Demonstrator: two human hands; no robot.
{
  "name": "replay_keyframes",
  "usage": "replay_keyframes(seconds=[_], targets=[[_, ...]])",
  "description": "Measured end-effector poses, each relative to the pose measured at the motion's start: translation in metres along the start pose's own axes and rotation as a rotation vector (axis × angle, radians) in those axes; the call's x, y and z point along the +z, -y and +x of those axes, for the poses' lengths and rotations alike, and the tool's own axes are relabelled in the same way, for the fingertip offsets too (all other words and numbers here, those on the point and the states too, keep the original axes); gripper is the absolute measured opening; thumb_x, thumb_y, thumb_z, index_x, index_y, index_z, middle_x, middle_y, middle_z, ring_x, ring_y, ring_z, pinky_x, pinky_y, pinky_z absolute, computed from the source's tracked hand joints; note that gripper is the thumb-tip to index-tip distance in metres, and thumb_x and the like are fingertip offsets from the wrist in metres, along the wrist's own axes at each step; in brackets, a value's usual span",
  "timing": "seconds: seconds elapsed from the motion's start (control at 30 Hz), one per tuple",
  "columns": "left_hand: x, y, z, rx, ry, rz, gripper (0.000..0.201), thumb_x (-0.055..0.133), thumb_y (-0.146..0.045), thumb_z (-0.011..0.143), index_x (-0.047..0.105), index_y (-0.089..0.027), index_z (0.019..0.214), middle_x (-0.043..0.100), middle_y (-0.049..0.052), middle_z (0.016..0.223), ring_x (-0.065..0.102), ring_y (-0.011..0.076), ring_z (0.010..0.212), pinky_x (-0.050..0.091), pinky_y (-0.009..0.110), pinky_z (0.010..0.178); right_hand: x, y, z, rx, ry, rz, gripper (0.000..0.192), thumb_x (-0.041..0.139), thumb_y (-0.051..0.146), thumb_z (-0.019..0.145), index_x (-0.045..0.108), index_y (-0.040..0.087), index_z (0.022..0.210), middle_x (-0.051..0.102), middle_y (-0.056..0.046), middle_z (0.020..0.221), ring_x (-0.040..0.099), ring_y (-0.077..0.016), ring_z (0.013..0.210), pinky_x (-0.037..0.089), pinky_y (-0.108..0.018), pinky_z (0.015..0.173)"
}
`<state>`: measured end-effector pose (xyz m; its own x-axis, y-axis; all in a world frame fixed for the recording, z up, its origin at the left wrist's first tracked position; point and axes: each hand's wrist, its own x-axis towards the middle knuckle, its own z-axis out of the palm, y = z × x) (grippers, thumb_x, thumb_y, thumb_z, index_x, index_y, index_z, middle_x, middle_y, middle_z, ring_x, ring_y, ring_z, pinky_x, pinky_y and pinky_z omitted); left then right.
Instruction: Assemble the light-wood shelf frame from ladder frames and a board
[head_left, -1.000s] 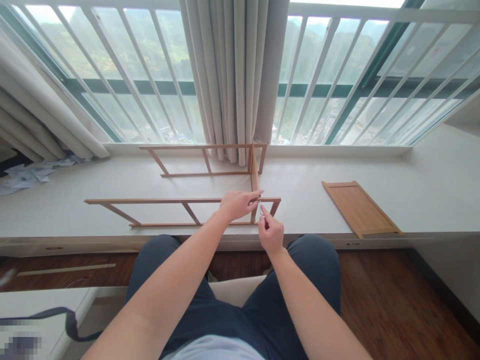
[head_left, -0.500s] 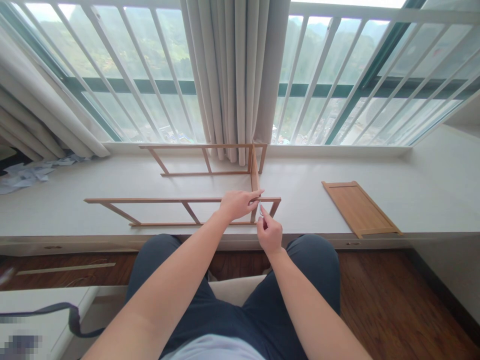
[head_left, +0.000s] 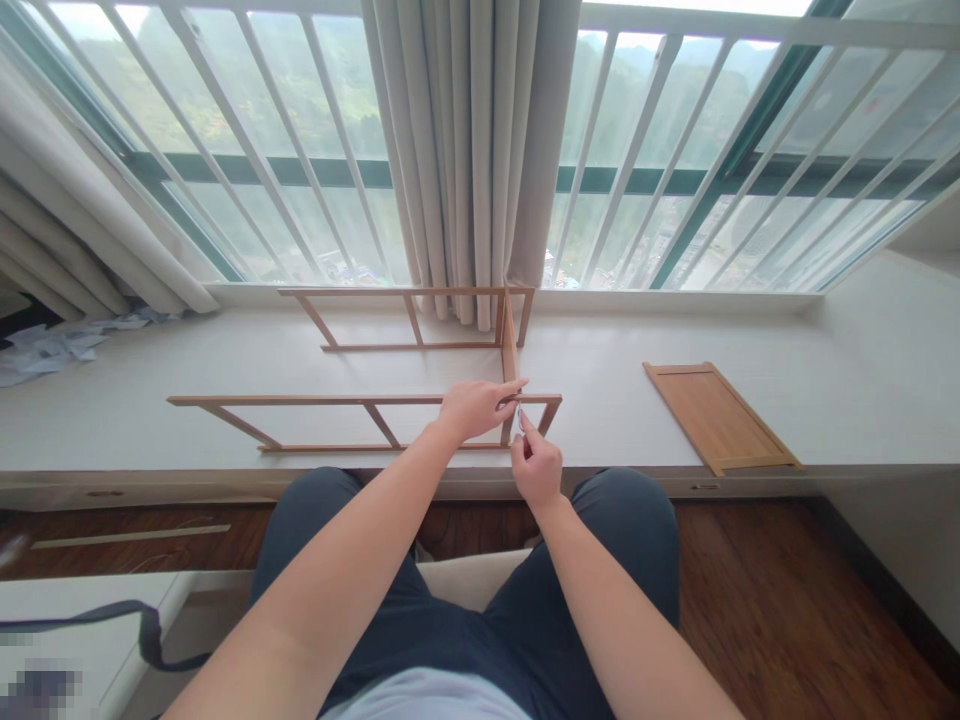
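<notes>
A wooden shelf frame lies on its side on the white window ledge, with a near side frame [head_left: 300, 401] and a far side frame [head_left: 375, 292]. A wooden shelf board [head_left: 509, 340] joins the two near their right ends. My left hand [head_left: 480, 408] is closed around the near frame's upper rail where the board meets it, index finger stretched along the board. Just right of it, my right hand [head_left: 537, 462] pinches a small silver hex key [head_left: 520, 416] against that joint. The key's tip is hidden by my fingers.
A loose slatted wooden panel [head_left: 724, 415] lies to the right on the white ledge [head_left: 600, 360]. Behind the frames hang grey curtains [head_left: 465, 150] before a barred window. Torn white paper [head_left: 52, 352] lies at far left. A white surface with a dark strap [head_left: 146, 630] is at lower left.
My right hand has shifted very slightly left, and the hex key's angle looks a little different. My left hand and the wooden frames stay in place.
</notes>
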<state>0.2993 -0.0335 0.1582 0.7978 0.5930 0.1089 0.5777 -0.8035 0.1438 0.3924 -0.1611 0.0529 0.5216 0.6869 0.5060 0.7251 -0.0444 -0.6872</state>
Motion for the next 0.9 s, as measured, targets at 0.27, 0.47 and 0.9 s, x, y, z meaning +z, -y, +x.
replay_keyframes(seconds=[0.27, 0.47, 0.9], targets=[[0.0015, 0.0006, 0.0003, 0.001, -0.009, 0.010, 0.048, 0.049, -0.047, 0.095, 0.052, -0.049, 0.144, 0.079, -0.001, 0.099, 0.073, 0.0242, 0.087, 0.047, 0.031, 0.073, 0.0022, -0.0004, -0.0010, 0.000, 0.012, -0.021, 0.050, 0.043, 0.030, 0.093, 0.069, 0.008, 0.130, 0.069, -0.006, 0.065, 0.058, -0.0170, 0.054, 0.046, -0.027, 0.061], [0.0038, 0.0030, 0.0011, 0.016, -0.008, 0.016, 0.049, 0.047, -0.048, 0.096, 0.051, -0.049, 0.145, 0.079, -0.001, 0.098, 0.073, 0.0242, 0.085, 0.047, 0.031, 0.071, 0.0034, -0.0002, -0.0016, 0.014, 0.017, -0.029, 0.051, 0.042, 0.031, 0.093, 0.069, 0.008, 0.129, 0.066, -0.005, 0.062, 0.056, -0.0162, 0.053, 0.044, -0.026, 0.061], [0.0030, 0.0016, 0.0012, 0.016, 0.005, 0.008, 0.049, 0.047, -0.048, 0.097, 0.051, -0.047, 0.146, 0.079, -0.002, 0.102, 0.073, 0.0232, 0.089, 0.047, 0.030, 0.073, 0.0061, 0.0013, -0.0038, 0.019, 0.067, -0.068, 0.051, 0.041, 0.031, 0.094, 0.068, 0.010, 0.132, 0.065, -0.004, 0.062, 0.056, -0.0166, 0.054, 0.043, -0.026, 0.061]])
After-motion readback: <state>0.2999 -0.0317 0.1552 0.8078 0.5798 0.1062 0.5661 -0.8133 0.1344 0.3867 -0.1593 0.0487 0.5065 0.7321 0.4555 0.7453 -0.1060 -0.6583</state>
